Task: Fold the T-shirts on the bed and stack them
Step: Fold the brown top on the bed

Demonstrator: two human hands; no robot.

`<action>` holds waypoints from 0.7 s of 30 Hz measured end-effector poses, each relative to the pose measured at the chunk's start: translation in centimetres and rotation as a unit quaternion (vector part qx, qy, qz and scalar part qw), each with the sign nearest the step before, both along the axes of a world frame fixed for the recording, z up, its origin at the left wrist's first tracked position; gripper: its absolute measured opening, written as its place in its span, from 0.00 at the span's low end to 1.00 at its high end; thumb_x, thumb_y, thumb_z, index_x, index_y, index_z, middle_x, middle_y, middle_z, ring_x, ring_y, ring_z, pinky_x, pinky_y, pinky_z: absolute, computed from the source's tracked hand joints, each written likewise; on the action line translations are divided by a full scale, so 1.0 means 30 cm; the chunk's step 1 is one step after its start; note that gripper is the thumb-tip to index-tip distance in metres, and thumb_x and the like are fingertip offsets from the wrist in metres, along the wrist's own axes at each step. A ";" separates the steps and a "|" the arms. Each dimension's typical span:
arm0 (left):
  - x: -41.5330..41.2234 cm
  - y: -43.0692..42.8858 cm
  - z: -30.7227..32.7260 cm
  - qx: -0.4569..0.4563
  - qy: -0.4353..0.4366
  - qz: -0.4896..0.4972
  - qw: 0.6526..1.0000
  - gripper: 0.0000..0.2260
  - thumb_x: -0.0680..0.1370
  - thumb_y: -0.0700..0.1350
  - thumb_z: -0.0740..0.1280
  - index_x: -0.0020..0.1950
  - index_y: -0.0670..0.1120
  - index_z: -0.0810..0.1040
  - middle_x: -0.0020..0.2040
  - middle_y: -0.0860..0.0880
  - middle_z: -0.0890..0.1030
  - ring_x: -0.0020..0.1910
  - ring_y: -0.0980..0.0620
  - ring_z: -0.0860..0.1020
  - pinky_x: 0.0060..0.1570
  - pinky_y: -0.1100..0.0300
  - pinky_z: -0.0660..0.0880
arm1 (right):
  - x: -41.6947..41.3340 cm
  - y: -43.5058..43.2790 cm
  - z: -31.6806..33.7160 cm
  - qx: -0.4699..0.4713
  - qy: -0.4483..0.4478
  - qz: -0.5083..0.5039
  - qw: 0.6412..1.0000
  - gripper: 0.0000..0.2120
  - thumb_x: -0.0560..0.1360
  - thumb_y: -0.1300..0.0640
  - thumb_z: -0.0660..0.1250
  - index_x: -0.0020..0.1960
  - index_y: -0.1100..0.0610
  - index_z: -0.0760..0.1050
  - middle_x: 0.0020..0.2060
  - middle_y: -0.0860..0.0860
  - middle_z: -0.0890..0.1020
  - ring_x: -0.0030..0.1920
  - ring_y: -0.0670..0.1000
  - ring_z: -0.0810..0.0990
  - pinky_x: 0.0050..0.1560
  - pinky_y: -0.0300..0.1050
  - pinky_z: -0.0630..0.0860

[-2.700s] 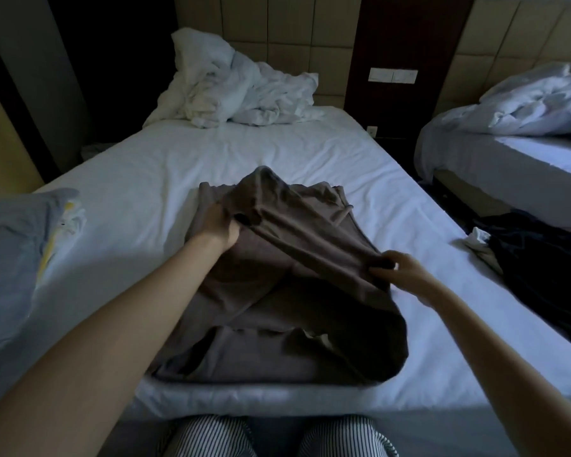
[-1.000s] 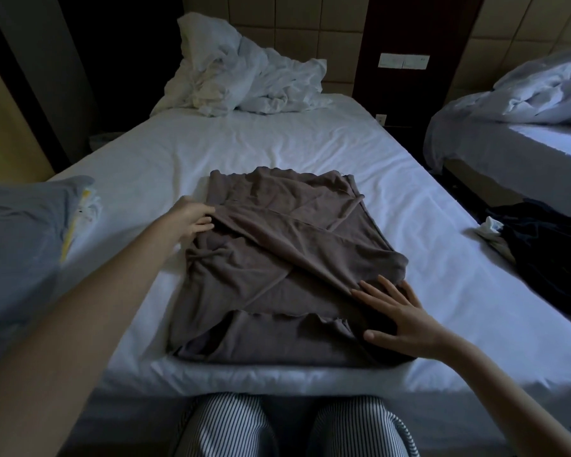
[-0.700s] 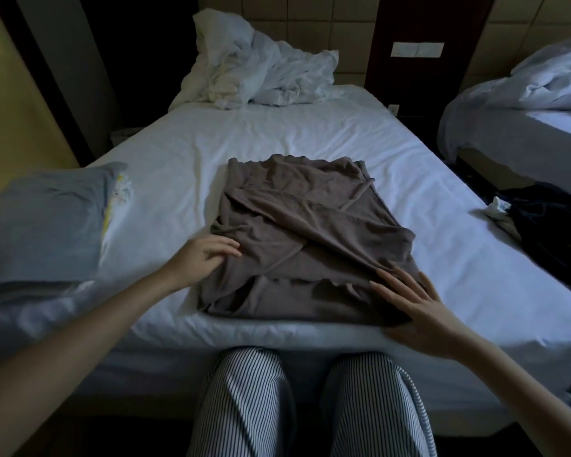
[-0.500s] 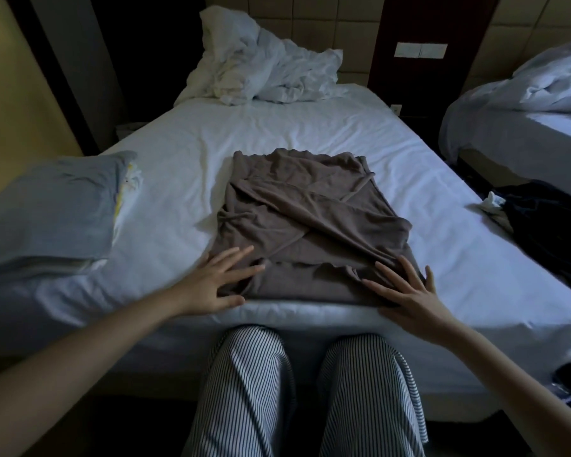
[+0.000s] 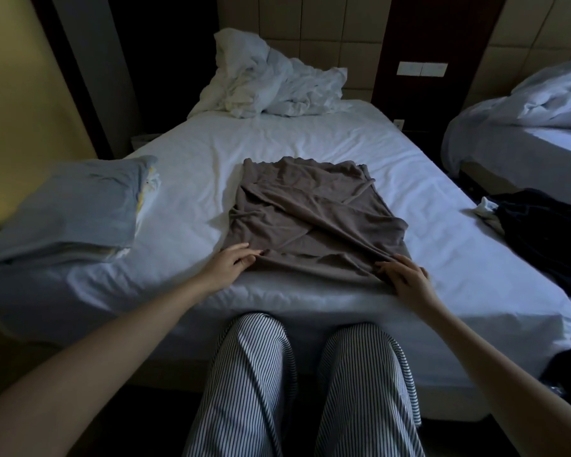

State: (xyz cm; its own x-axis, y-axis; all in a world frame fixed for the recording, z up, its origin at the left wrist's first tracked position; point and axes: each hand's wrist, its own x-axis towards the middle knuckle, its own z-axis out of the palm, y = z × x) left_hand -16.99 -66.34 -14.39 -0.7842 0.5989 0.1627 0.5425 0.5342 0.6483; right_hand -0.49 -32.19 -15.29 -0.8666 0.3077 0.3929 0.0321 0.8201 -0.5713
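The brown T-shirt (image 5: 314, 219) lies on the white bed (image 5: 310, 140), close to the near edge, with both sides turned in to form a long panel. The folds are loose and creased. The left hand (image 5: 233, 263) pinches the near left corner of the panel with fingers closed on the fabric. The right hand (image 5: 404, 278) grips the near right corner in the same manner. Judged from this grip, the step in hand is the lengthwise fold, near hem carried toward the far end; it is not yet done. A folded stack (image 5: 70, 206) of pale garments rests at the left. A dark pile (image 5: 548, 232) of clothes lies at the right edge, unfolded, so more work remains.
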 end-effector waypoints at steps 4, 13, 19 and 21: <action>-0.001 -0.037 0.023 -0.060 0.025 -0.080 0.995 0.24 0.78 0.43 0.66 0.56 0.76 0.71 0.68 0.54 0.70 0.73 0.52 0.59 0.69 0.62 0.56 | 0.056 0.035 -0.004 0.201 -0.135 0.105 0.965 0.41 0.63 0.31 0.52 0.73 0.45 0.54 0.70 0.37 0.55 0.74 0.46 0.47 0.70 0.54 0.51; -0.004 -0.012 0.005 -0.009 -0.006 -0.042 0.999 0.20 0.79 0.39 0.64 0.58 0.66 0.76 0.66 0.52 0.72 0.73 0.51 0.60 0.72 0.58 0.56 | 0.037 0.017 -0.009 0.130 -0.183 0.083 0.971 0.34 0.64 0.29 0.46 0.68 0.33 0.45 0.68 0.29 0.49 0.75 0.50 0.43 0.72 0.52 0.40; -0.003 0.022 0.026 0.044 -0.072 0.021 0.996 0.11 0.80 0.41 0.62 0.61 0.41 0.77 0.57 0.46 0.77 0.62 0.46 0.73 0.58 0.63 0.66 | -0.015 -0.011 -0.026 0.008 -0.051 -0.013 0.999 0.16 0.78 0.54 0.62 0.65 0.45 0.70 0.68 0.49 0.71 0.72 0.51 0.61 0.69 0.49 0.50; 0.002 0.018 0.029 0.049 -0.073 0.022 0.996 0.10 0.80 0.41 0.62 0.60 0.41 0.77 0.55 0.47 0.77 0.58 0.48 0.75 0.54 0.63 0.67 | -0.017 -0.018 -0.026 -0.017 -0.021 -0.005 1.000 0.16 0.77 0.49 0.59 0.63 0.50 0.75 0.64 0.55 0.75 0.68 0.55 0.68 0.67 0.53 0.56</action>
State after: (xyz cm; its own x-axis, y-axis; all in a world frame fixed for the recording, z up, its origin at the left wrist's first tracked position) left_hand -16.92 -65.79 -13.53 -0.8286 0.5508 0.0999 0.4158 0.4860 0.7687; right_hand -1.01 -32.71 -16.06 -0.8787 0.3299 0.3450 0.0657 0.7994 -0.5972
